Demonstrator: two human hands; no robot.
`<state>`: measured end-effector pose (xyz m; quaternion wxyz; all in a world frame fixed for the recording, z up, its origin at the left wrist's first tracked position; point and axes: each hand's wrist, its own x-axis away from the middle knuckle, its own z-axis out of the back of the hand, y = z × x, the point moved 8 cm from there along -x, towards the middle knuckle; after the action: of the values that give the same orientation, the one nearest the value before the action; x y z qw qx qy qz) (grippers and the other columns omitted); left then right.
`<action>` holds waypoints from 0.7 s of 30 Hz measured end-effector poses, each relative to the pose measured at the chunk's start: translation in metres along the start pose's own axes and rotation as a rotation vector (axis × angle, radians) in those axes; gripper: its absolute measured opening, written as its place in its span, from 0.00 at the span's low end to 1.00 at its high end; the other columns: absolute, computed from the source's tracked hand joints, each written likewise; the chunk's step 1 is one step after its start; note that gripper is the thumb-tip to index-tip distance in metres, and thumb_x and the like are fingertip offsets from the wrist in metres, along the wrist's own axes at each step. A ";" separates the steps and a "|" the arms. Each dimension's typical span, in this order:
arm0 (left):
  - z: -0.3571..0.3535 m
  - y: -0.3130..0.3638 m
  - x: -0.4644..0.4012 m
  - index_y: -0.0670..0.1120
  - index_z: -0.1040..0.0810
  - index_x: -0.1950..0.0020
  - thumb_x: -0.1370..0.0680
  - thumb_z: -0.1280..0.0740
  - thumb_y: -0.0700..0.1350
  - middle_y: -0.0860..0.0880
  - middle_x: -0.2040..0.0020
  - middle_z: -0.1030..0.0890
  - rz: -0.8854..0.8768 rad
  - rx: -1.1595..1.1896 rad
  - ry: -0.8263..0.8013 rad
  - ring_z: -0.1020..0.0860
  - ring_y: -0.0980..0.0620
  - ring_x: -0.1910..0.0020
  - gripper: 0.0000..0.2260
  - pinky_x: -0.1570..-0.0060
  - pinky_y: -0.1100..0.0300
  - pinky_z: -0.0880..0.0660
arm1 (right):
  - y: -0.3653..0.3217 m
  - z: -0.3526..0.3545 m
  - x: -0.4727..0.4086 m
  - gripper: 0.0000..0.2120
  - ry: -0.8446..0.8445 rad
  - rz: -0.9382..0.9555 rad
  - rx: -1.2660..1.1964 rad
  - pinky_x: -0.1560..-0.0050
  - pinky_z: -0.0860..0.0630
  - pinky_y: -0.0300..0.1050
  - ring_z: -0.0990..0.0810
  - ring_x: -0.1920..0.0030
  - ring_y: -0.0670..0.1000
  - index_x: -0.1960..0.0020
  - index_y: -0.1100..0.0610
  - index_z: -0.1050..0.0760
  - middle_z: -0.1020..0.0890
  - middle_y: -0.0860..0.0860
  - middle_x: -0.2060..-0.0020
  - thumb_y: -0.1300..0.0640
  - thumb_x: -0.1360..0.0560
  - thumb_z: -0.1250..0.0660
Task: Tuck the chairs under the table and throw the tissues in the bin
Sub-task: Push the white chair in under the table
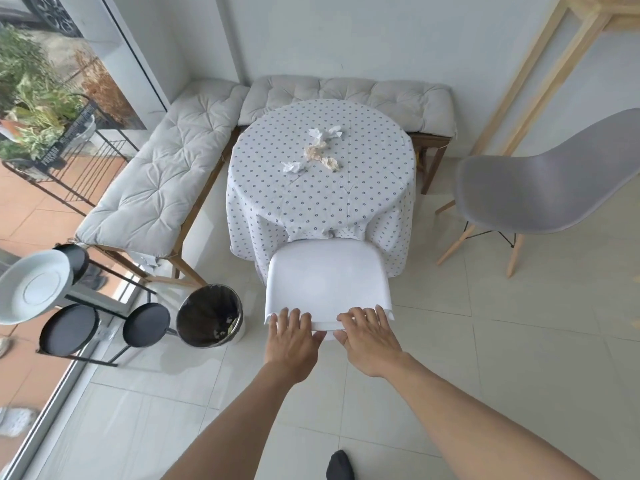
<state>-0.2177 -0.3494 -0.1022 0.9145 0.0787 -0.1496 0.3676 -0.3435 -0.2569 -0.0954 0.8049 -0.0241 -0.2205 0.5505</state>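
Note:
A white chair (327,278) stands at the near side of the round table (322,202), its seat partly under the dotted cloth. My left hand (292,341) and my right hand (369,339) both rest on top of its backrest, fingers curled over the edge. Several crumpled tissues (320,147), white and beige, lie near the middle of the tabletop. A grey chair (540,188) stands apart from the table at the right, turned away. The bin (209,315), lined with a dark bag, stands on the floor left of the white chair.
Cushioned benches (162,174) run along the wall behind and left of the table. A black plant stand (100,327) with a white dish is beside the bin. A wooden frame (540,71) leans at the back right. Tiled floor lies around me.

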 end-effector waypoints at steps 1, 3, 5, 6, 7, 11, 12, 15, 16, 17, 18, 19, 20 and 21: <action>0.002 -0.003 -0.008 0.45 0.34 0.28 0.15 0.52 0.61 0.44 0.27 0.32 -0.002 0.010 -0.001 0.40 0.39 0.23 0.25 0.24 0.40 0.45 | 0.000 0.002 -0.009 0.20 -0.003 -0.006 -0.007 0.22 0.52 0.62 0.34 0.31 0.59 0.30 0.50 0.36 0.30 0.51 0.34 0.42 0.16 0.53; 0.007 -0.009 -0.024 0.45 0.35 0.27 0.15 0.52 0.61 0.44 0.25 0.34 -0.010 0.023 -0.010 0.42 0.38 0.23 0.25 0.23 0.40 0.46 | 0.001 0.008 -0.025 0.21 -0.010 -0.016 -0.016 0.22 0.54 0.64 0.36 0.30 0.59 0.29 0.50 0.36 0.31 0.52 0.32 0.42 0.16 0.53; 0.012 -0.015 -0.039 0.45 0.35 0.27 0.15 0.52 0.61 0.43 0.25 0.35 -0.018 0.022 -0.014 0.43 0.38 0.22 0.25 0.23 0.39 0.47 | 0.002 0.013 -0.039 0.21 -0.022 -0.028 -0.019 0.22 0.55 0.65 0.38 0.28 0.59 0.28 0.50 0.37 0.32 0.52 0.30 0.42 0.16 0.53; 0.014 -0.017 -0.046 0.45 0.35 0.27 0.15 0.52 0.61 0.43 0.24 0.36 -0.022 0.022 -0.016 0.44 0.38 0.21 0.25 0.23 0.39 0.47 | 0.003 0.015 -0.047 0.21 -0.031 -0.038 -0.021 0.22 0.56 0.66 0.40 0.27 0.59 0.28 0.49 0.38 0.33 0.52 0.29 0.42 0.16 0.53; 0.016 -0.019 -0.053 0.45 0.36 0.27 0.15 0.52 0.61 0.43 0.24 0.36 -0.025 0.022 -0.019 0.45 0.38 0.21 0.25 0.22 0.39 0.48 | 0.004 0.017 -0.053 0.21 -0.039 -0.050 -0.022 0.22 0.57 0.66 0.41 0.26 0.59 0.28 0.49 0.38 0.33 0.52 0.29 0.42 0.16 0.54; 0.024 -0.024 -0.076 0.44 0.36 0.26 0.15 0.52 0.61 0.42 0.23 0.37 -0.024 0.029 -0.032 0.47 0.38 0.20 0.26 0.22 0.39 0.48 | 0.009 0.026 -0.076 0.21 -0.081 -0.103 0.002 0.24 0.59 0.70 0.46 0.24 0.61 0.27 0.48 0.40 0.36 0.54 0.27 0.42 0.16 0.55; 0.026 -0.025 -0.082 0.44 0.36 0.26 0.15 0.52 0.61 0.42 0.22 0.37 -0.024 0.032 -0.036 0.47 0.38 0.19 0.26 0.22 0.39 0.48 | 0.010 0.028 -0.081 0.21 -0.094 -0.119 0.006 0.24 0.60 0.71 0.48 0.23 0.61 0.26 0.47 0.41 0.38 0.54 0.26 0.43 0.16 0.55; 0.033 -0.027 -0.100 0.43 0.36 0.25 0.15 0.52 0.61 0.41 0.22 0.37 -0.022 0.045 -0.061 0.48 0.38 0.19 0.27 0.22 0.38 0.49 | 0.015 0.036 -0.095 0.23 -0.128 -0.164 0.028 0.26 0.62 0.73 0.53 0.21 0.63 0.23 0.44 0.47 0.42 0.55 0.23 0.43 0.16 0.56; 0.036 -0.027 -0.106 0.43 0.36 0.25 0.15 0.52 0.61 0.41 0.22 0.37 -0.024 0.049 -0.072 0.48 0.38 0.19 0.27 0.22 0.38 0.49 | 0.016 0.039 -0.101 0.23 -0.134 -0.178 0.038 0.26 0.62 0.73 0.53 0.21 0.63 0.22 0.44 0.49 0.43 0.55 0.22 0.43 0.17 0.55; 0.038 -0.027 -0.111 0.43 0.36 0.25 0.15 0.52 0.61 0.41 0.22 0.37 -0.026 0.052 -0.081 0.48 0.37 0.18 0.27 0.21 0.38 0.49 | 0.018 0.042 -0.105 0.24 -0.137 -0.192 0.046 0.26 0.62 0.74 0.54 0.21 0.64 0.21 0.43 0.50 0.43 0.56 0.22 0.44 0.17 0.55; 0.041 -0.027 -0.117 0.43 0.36 0.25 0.15 0.52 0.61 0.41 0.22 0.37 -0.026 0.055 -0.089 0.49 0.37 0.18 0.27 0.21 0.38 0.49 | 0.018 0.046 -0.110 0.24 -0.138 -0.205 0.055 0.27 0.62 0.74 0.54 0.21 0.64 0.21 0.43 0.50 0.44 0.56 0.22 0.45 0.17 0.55; 0.043 -0.027 -0.122 0.43 0.36 0.25 0.14 0.51 0.61 0.40 0.22 0.38 -0.024 0.057 -0.097 0.49 0.37 0.18 0.27 0.21 0.38 0.49 | 0.019 0.049 -0.114 0.25 -0.138 -0.217 0.065 0.27 0.62 0.74 0.54 0.22 0.65 0.21 0.43 0.51 0.44 0.57 0.22 0.45 0.17 0.54; 0.046 -0.027 -0.127 0.42 0.36 0.25 0.14 0.51 0.60 0.40 0.21 0.38 -0.020 0.060 -0.103 0.49 0.37 0.18 0.27 0.21 0.38 0.49 | 0.020 0.052 -0.118 0.25 -0.137 -0.227 0.073 0.27 0.61 0.74 0.53 0.22 0.65 0.21 0.43 0.50 0.43 0.57 0.22 0.46 0.17 0.53; 0.049 -0.027 -0.131 0.42 0.36 0.24 0.14 0.51 0.60 0.40 0.21 0.38 -0.016 0.061 -0.107 0.49 0.37 0.18 0.27 0.21 0.38 0.49 | 0.021 0.056 -0.121 0.25 -0.132 -0.236 0.077 0.27 0.61 0.74 0.52 0.22 0.65 0.21 0.43 0.49 0.42 0.57 0.23 0.47 0.18 0.52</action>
<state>-0.2997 -0.4662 -0.1007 0.9053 0.1274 -0.1864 0.3597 -0.4194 -0.3685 -0.0911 0.8481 0.0693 -0.2530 0.4603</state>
